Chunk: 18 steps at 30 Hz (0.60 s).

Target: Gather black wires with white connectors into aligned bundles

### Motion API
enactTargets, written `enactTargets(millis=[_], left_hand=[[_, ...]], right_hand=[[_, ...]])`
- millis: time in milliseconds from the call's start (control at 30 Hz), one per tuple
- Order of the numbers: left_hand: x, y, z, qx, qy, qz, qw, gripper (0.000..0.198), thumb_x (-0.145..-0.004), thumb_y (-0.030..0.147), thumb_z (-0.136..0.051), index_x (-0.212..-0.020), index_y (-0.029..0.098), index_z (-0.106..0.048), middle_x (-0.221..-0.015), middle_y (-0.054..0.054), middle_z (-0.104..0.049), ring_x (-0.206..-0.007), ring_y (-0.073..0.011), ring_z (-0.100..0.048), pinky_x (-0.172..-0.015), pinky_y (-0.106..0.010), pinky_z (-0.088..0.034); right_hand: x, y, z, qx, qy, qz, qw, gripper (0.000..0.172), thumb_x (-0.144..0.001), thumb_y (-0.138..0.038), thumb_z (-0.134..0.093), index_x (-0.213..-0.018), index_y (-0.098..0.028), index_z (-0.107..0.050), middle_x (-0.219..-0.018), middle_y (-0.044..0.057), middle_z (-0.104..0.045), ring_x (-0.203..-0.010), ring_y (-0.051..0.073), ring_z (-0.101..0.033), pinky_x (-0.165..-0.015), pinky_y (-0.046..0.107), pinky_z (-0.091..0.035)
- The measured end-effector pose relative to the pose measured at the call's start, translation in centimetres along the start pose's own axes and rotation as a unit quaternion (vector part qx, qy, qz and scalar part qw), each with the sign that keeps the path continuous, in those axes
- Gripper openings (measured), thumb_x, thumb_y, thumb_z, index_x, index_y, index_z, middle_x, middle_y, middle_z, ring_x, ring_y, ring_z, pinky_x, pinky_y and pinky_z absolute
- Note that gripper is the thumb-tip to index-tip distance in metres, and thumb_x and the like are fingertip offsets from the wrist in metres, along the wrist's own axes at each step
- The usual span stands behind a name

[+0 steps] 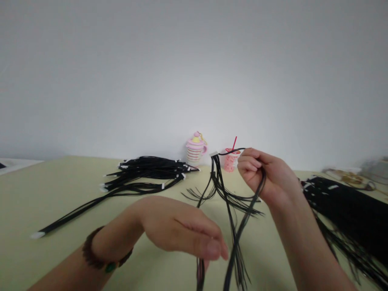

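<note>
at far left, a heap of black wires (148, 173) with white end plugs lies on the pale green table (45, 194). the wires lie roughly side by side, with one long strand trailing toward the near edge.

low in the middle, the left hand (178, 232), with a dark beaded bracelet (100, 258) on its wrist, reaches in palm down. its fingers are pressed together and pointing right. the fingertips meet the lower strands of a wire bundle (235, 226). motion blur hides whether they pinch it, so i cannot tell.

behind it, against the plain grey wall (194, 60), stand a striped toy cup (196, 149) and a small pink cup (230, 161) with a red straw, set back out of the way of the hands.

right of centre, the right hand (263, 173) is raised above the table and curled into a fist around the top of the wire bundle. a white plug (214, 153) sticks out to its left. the lifted grip seems to let the strands hang free and fan out below.

at far right, a dark pile of wires (348, 210) rests on the table, well apart from the first heap.
</note>
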<state>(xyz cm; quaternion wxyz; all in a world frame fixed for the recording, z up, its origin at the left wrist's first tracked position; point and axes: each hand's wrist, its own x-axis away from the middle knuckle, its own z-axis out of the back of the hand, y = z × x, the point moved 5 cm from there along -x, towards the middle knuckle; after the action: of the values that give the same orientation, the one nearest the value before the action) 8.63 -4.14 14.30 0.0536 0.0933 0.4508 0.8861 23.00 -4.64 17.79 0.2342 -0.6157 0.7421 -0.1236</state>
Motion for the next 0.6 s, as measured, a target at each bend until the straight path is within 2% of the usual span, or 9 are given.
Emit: enactTargets(millis=[33, 100, 167, 233, 333, 400, 467, 533, 600], left_hand=[[-0.1, 0.4, -0.2, 0.037, -0.021, -0.021, 0.999, 0.048, -0.076, 0.058, -0.047, -0.097, 0.018, -0.063, -0.072, -0.005, -0.064, -0.069, -0.0179, -0.06, -0.066, -0.025, -0.046], [-0.1, 1.0, -0.2, 0.065, -0.012, -0.041, 0.997, 0.058, -0.062, 0.062, -0.06, -0.098, 0.016, -0.06, -0.069, -0.003, -0.059, -0.065, -0.0168, -0.056, -0.068, -0.028, -0.046], [0.5, 1.5, -0.1, 0.047, 0.035, -0.047, 0.997, 0.059, -0.054, 0.058, -0.068, -0.095, 0.017, -0.057, -0.066, 0.001, -0.054, -0.06, -0.0135, -0.049, -0.068, -0.028, -0.045], [1.4, 2.0, 0.1, 0.014, 0.098, -0.042, 0.994, 0.05, -0.058, 0.051, -0.07, -0.093, 0.019, -0.055, -0.065, 0.003, -0.052, -0.058, -0.0114, -0.046, -0.065, -0.026, -0.043], [2.8, 2.0, 1.3, -0.026, 0.257, 0.006, 0.966, 0.045, -0.058, 0.039, -0.073, -0.094, 0.02, -0.055, -0.072, 0.0, -0.057, -0.064, -0.0134, -0.051, -0.062, -0.024, -0.044], [3.4, 0.9, 2.8, -0.049, 0.373, 0.067, 0.924, 0.032, -0.07, 0.039, -0.063, -0.095, 0.021, -0.057, -0.079, -0.002, -0.06, -0.069, -0.0144, -0.055, -0.063, -0.025, -0.045], [3.7, -0.7, 4.4, -0.033, 0.48, 0.096, 0.871, 0.038, -0.073, 0.046, -0.056, -0.1, 0.02, -0.057, -0.089, -0.004, -0.062, -0.08, -0.0175, -0.057, -0.067, -0.026, -0.045], [2.9, -2.7, 5.3, 0.008, 0.478, 0.111, 0.871, 0.047, -0.076, 0.054, -0.049, -0.107, 0.019, -0.054, -0.102, -0.007, -0.061, -0.094, -0.0205, -0.055, -0.074, -0.03, -0.045], [1.8, -4.5, 5.6, 0.099, 0.444, 0.112, 0.883, 0.056, -0.079, 0.062, -0.033, -0.103, 0.017, -0.055, -0.099, -0.008, -0.062, -0.088, -0.0202, -0.057, -0.073, -0.032, -0.046]], right_hand=[[-0.2, 0.3, 0.0, 0.02, 0.001, 0.003, 1.0, 0.021, -0.081, -0.003, -0.03, -0.067, -0.017, -0.036, -0.056, -0.003, -0.039, -0.043, 0.005, -0.036, -0.041, 0.015, -0.033], [-0.5, 1.0, 0.2, 0.079, -0.003, -0.001, 0.997, 0.017, -0.082, -0.007, -0.035, -0.068, -0.015, -0.04, -0.061, -0.001, -0.043, -0.048, 0.006, -0.04, -0.044, 0.017, -0.035], [-0.8, 1.3, 0.5, 0.146, 0.002, -0.008, 0.989, 0.014, -0.081, -0.012, -0.04, -0.068, -0.013, -0.045, -0.065, 0.0, -0.046, -0.052, 0.007, -0.042, -0.047, 0.019, -0.037], [-1.0, 1.2, 1.0, 0.201, 0.023, 0.002, 0.979, 0.01, -0.079, -0.015, -0.047, -0.07, -0.013, -0.049, -0.066, 0.0, -0.047, -0.055, 0.008, -0.044, -0.048, 0.02, -0.037], [-1.0, 0.8, 1.3, 0.265, 0.043, 0.026, 0.963, 0.003, -0.074, -0.015, -0.054, -0.073, -0.013, -0.053, -0.068, -0.001, -0.049, -0.056, 0.008, -0.044, -0.05, 0.02, -0.036], [-0.8, 1.1, 1.0, 0.324, 0.025, 0.035, 0.945, 0.006, -0.074, -0.018, -0.057, -0.074, -0.013, -0.055, -0.068, -0.001, -0.049, -0.057, 0.007, -0.043, -0.052, 0.02, -0.036], [-0.4, 1.9, 0.4, 0.404, -0.011, 0.042, 0.914, 0.012, -0.076, -0.024, -0.058, -0.074, -0.013, -0.057, -0.067, -0.001, -0.049, -0.057, 0.007, -0.043, -0.053, 0.02, -0.036], [0.0, 3.3, -0.4, 0.484, -0.067, 0.047, 0.871, 0.017, -0.079, -0.03, -0.056, -0.077, -0.014, -0.057, -0.064, -0.002, -0.048, -0.057, 0.007, -0.042, -0.053, 0.02, -0.035], [0.4, 4.9, -1.0, 0.553, -0.14, 0.034, 0.82, 0.018, -0.082, -0.031, -0.052, -0.079, -0.014, -0.056, -0.064, -0.002, -0.047, -0.057, 0.007, -0.043, -0.054, 0.02, -0.035]])
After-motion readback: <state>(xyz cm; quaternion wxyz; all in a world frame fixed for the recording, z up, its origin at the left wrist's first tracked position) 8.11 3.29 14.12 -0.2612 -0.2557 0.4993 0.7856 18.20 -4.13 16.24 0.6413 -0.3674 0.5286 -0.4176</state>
